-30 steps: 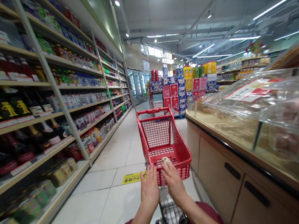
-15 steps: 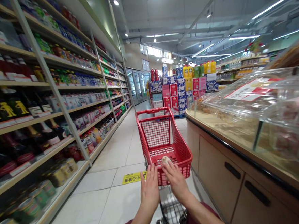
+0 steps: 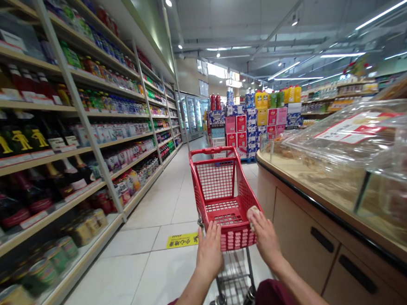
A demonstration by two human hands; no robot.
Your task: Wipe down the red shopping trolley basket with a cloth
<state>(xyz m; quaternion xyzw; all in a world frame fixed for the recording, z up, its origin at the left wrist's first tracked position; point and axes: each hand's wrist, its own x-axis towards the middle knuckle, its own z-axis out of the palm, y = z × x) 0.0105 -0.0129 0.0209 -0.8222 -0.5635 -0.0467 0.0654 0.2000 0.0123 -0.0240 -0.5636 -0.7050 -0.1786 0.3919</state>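
A small red shopping cart [image 3: 215, 182] with a plastic mesh basket stands right in front of me, its inside showing only the red mesh floor. My left hand [image 3: 210, 249] rests at the near left corner of the basket, fingers stretched out flat along it and thumb up. At the near right corner my right hand [image 3: 265, 236] presses a crumpled whitish cloth [image 3: 253, 212] against the rim. Much of the cloth is hidden under the fingers.
Tall drink shelves [image 3: 135, 173] line the left side. A display counter [image 3: 297, 197] with clear covers stands close on the right. Stacked cartons [image 3: 236, 127] are ahead. A yellow floor sticker [image 3: 182, 240] lies left of the cart on white tiles.
My right hand has moved right with the cloth, from the middle of the near rim to its right corner. The left hand has shifted slightly right in view, and the view has turned a little left.
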